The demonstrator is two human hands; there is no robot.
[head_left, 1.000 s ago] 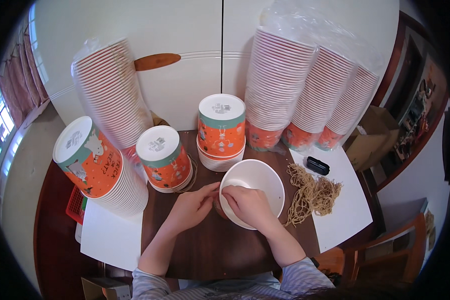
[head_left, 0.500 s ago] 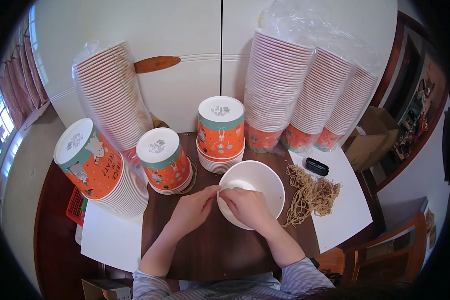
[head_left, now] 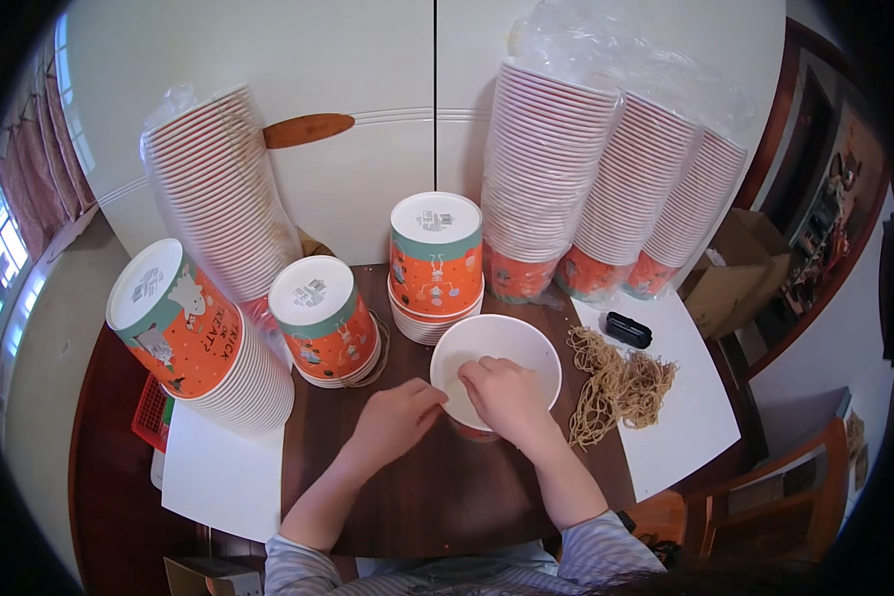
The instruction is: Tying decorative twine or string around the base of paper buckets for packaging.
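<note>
Tub (head_left: 507, 338) upright on the bench (head_left: 407, 497), seemingly unfinished, no string visible; from left: looped string (head_left: 381, 350) against upturned tubs (head_left: 328, 323), left hand (head_left: 395, 422) narrow at its rim, right hand (head_left: 507, 399) bunched over its mouth, grips unclear, spare string heap (head_left: 621, 387)

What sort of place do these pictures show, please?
Probably a room in a home, serving as a small workspace: there is a curtained window at the left, a wooden chair at the lower right, and a table bearing stacks of paper buckets.
</note>
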